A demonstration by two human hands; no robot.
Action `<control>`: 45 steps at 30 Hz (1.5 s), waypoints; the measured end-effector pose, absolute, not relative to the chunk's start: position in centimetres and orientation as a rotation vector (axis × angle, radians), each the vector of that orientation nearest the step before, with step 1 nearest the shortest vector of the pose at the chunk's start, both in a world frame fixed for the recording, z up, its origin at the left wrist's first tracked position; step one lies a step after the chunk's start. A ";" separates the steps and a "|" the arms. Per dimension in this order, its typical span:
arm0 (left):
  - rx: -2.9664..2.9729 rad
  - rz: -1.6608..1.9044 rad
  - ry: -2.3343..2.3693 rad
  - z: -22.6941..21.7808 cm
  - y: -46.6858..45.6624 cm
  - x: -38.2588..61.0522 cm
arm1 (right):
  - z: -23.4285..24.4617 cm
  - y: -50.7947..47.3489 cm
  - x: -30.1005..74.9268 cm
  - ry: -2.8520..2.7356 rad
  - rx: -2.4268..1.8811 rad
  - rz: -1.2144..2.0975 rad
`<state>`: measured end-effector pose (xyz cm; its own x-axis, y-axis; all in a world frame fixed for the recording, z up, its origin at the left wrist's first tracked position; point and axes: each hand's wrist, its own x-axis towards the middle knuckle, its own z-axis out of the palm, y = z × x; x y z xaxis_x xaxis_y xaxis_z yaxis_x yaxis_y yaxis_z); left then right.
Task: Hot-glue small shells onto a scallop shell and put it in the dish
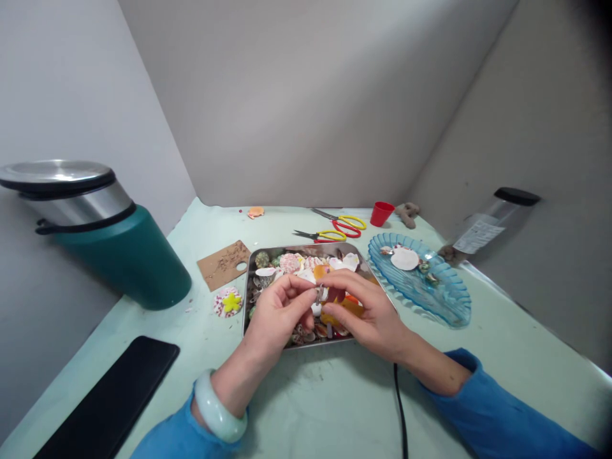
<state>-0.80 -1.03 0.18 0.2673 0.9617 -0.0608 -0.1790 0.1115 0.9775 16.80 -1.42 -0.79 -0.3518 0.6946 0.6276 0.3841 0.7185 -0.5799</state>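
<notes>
Over a metal tray (245, 299) filled with shells, my two hands meet at the fingertips. My left hand (282, 312) is closed in a pinch on a small greyish piece (319, 294), too small to name. On the other side of that piece, my right hand (368, 312) curves inward with its fingers closed around it; the exact contact is hard to see. Pink-and-white shells (290, 262) and a yellow-orange shell (351, 308) show in the tray around my fingers. Part of the tray's contents is hidden under my hands.
Left stand a green bottle (124, 255), a black flat object (115, 395), brown cardboard (222, 264) and a shell with a yellow star (232, 302). Scissors (329, 236) and a red cup (382, 214) lie behind. Right are a blue shell-shaped dish (454, 303), a clear bottle (492, 220) and a black cable (400, 408).
</notes>
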 end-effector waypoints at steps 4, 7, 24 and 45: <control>1.116 1.043 0.921 0.2 -1.1 -0.8 | -0.7 -1.3 16.8 -1.967 -0.827 0.390; 1.120 1.042 0.924 0.2 -1.1 -0.7 | -0.7 -1.3 16.7 -1.976 -0.813 0.373; 1.139 1.004 0.923 0.2 -1.1 -0.9 | -0.7 -1.3 16.7 -1.947 -0.875 0.387; 1.127 0.974 0.824 -0.3 -1.0 -1.1 | -0.6 -1.2 16.7 -1.966 -0.796 0.377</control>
<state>-1.13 -0.96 -0.33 0.3648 0.9297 -0.0514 -0.2047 0.1340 0.9696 16.74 -1.24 -0.60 -0.3390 0.6692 0.6613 0.3770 0.7406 -0.5562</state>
